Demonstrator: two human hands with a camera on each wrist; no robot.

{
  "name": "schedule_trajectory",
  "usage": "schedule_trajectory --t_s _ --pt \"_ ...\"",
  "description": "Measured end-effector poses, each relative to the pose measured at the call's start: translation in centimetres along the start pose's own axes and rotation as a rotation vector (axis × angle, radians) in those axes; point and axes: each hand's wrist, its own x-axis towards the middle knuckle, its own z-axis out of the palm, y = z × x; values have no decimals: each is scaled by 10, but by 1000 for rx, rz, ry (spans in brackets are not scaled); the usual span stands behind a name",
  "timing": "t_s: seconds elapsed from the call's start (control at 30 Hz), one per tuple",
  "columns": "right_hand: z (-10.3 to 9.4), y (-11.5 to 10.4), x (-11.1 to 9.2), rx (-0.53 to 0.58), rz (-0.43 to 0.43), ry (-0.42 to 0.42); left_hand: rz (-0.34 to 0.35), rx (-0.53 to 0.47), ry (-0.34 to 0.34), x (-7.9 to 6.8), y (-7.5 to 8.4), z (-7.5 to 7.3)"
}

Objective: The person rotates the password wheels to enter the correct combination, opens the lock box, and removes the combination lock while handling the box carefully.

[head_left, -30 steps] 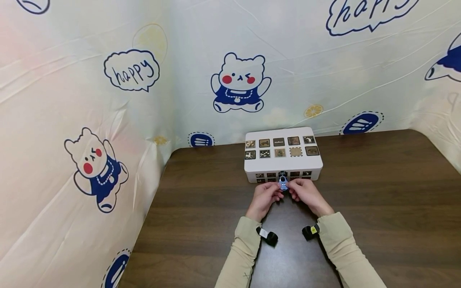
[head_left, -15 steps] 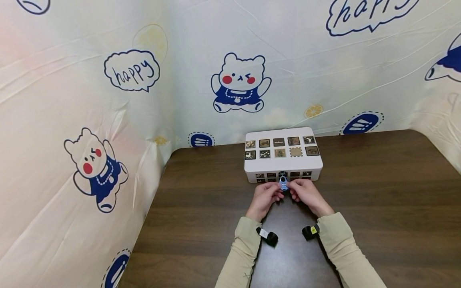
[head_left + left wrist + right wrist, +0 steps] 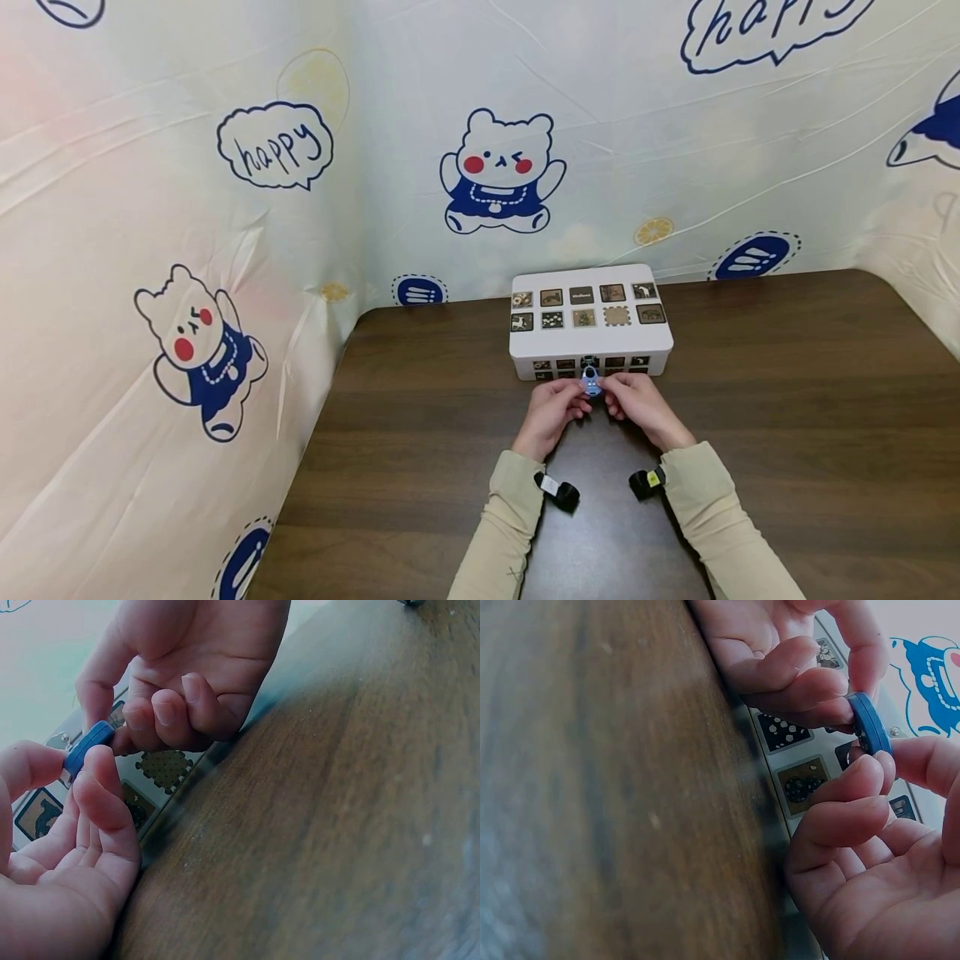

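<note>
A small blue padlock [image 3: 592,385] with a looped shackle is at the front clasp of a white box [image 3: 558,340]. My left hand [image 3: 550,414] pinches the padlock's left side between thumb and fingers. From the other side, my right hand [image 3: 642,406] pinches its right edge. In the left wrist view the blue padlock body [image 3: 91,747] shows edge-on between the two hands' fingertips. The right wrist view has the same body [image 3: 870,726] tilted, its face partly hidden by fingers. The box lid is closed and carries rows of dark, stamp-like pictures.
The box stands at the back of a dark brown wooden table [image 3: 420,467], close to a pale printed cloth [image 3: 390,167] that hangs behind and at the left. Black straps with small devices [image 3: 562,498] are on both wrists, over beige sleeves.
</note>
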Motion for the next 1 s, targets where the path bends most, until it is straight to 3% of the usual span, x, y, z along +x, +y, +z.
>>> schedule_trajectory --t_s 0.23,0.57,1.0 --pt "-2 -2 -1 53 30 7 5 10 -3 -1 2 1" --pt "-1 -2 -1 -16 0 6 4 8 -2 0 1 1" --pt "-1 -1 -1 -23 -12 -3 -4 9 5 -2 2 1"
